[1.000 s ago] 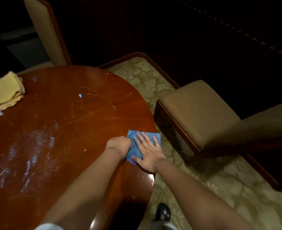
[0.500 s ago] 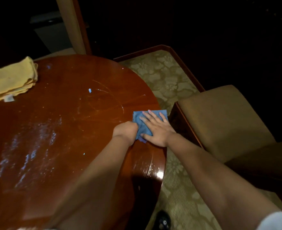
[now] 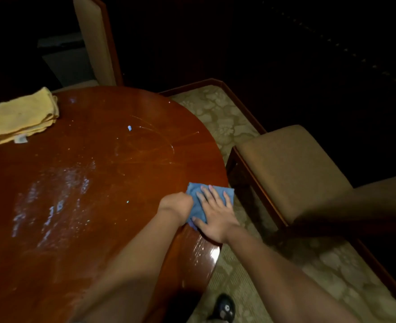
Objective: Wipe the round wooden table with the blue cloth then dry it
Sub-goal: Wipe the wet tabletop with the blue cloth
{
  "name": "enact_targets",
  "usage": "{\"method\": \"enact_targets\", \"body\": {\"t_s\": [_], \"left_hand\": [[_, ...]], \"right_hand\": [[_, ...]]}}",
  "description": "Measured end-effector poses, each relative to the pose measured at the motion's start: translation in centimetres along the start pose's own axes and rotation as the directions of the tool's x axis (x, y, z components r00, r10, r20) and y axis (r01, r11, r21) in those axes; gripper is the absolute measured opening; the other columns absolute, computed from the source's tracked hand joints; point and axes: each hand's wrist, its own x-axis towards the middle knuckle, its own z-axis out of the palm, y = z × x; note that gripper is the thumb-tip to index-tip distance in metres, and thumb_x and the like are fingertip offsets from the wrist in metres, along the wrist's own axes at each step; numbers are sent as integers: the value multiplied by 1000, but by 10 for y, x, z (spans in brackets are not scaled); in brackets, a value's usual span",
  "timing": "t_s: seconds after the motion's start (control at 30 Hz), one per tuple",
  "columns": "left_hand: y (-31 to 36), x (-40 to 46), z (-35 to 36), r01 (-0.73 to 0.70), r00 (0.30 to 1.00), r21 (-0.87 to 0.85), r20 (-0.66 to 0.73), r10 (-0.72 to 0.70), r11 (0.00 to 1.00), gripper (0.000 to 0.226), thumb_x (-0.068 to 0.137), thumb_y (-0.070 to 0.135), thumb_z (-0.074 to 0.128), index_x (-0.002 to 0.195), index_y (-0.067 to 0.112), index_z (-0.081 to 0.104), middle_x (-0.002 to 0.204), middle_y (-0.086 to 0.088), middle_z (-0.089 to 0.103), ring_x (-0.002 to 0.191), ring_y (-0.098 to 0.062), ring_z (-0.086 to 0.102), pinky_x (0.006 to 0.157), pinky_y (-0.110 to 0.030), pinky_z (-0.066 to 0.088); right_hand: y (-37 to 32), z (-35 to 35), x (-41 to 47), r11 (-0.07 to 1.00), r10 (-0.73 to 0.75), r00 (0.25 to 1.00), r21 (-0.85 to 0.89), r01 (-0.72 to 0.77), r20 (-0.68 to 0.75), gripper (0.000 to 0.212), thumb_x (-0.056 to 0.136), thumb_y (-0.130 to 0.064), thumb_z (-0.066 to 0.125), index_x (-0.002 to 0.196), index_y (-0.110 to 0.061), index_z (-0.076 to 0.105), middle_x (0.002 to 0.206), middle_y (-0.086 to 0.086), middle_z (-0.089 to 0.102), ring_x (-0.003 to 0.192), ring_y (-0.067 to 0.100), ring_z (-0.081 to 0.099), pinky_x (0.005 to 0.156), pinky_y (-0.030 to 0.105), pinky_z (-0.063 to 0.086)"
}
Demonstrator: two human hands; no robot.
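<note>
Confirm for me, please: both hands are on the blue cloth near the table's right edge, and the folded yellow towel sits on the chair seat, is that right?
Not quite. The folded yellow towel lies on the round wooden table, at its far left, not on the chair seat, as the head view shows. The rest holds: the left hand and right hand are both on the blue cloth near the table's right edge.

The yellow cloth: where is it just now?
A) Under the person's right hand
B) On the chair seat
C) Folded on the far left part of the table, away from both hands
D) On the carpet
C: the yellow cloth lies folded on the table at far left, untouched, while both hands work the blue cloth at the right edge.
</note>
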Motion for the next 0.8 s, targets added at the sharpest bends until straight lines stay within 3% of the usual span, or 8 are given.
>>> {"method": "enact_targets", "body": {"t_s": [0.17,0.27,0.4,0.53,0.67,0.73,0.8], "left_hand": [[-7,-57,33,-17,999,-9,44,17,1000,31,94,11,46,123,5,57,128,-15,58,117,-32,56,90,-37,47],[-16,-84,52,-24,998,-33,63,26,999,31,94,12,45,121,6,59,126,-15,59,116,-31,57,90,-38,48],[-26,-111,71,-14,998,-65,56,18,998,31,93,14,48,121,7,59,126,-15,60,115,-32,57,89,-37,48],[-30,-120,81,-3,999,-89,49,8,996,29,90,15,52,117,9,61,121,-14,62,111,-32,59,86,-37,49],[-39,-110,78,15,999,-89,49,-11,996,27,91,11,51,115,9,61,120,-13,62,109,-32,60,83,-36,49],[-46,-100,72,41,999,-108,33,-38,993,27,91,10,49,115,9,62,120,-13,62,109,-32,60,83,-37,50],[-53,-87,65,67,998,-123,25,-64,990,27,91,9,50,114,8,62,120,-13,62,109,-32,60,83,-37,50]], "right_hand": [[-45,33,-48,999,-3,1000,-36,3,10,101,66,-68,-6,153,-18,-7,155,-5,-23,133,9,-33,104,39,-29],[-69,43,-67,993,-20,998,-120,13,-57,96,74,-66,2,154,-13,11,157,0,-9,139,19,-21,102,37,-29],[-86,55,-83,992,-81,996,-91,85,49,99,67,-68,-8,152,-18,-12,144,-7,-33,132,14,-37,91,32,-40],[-92,46,-83,983,-83,997,-164,82,2,87,82,-64,11,154,-15,12,156,-1,-9,144,24,-13,97,29,-40],[-85,45,-63,975,-163,984,-142,173,78,100,71,-78,-10,153,-21,-9,144,-10,-33,132,13,-37,98,32,-36],[-83,39,-46,971,-176,981,-153,186,77,98,70,-75,-8,152,-23,-10,149,-12,-30,133,7,-35,106,36,-29],[-80,29,-27,970,-177,979,-152,190,98,87,81,-71,3,153,-24,-10,155,-10,-24,134,5,-32,110,39,-23]]}}
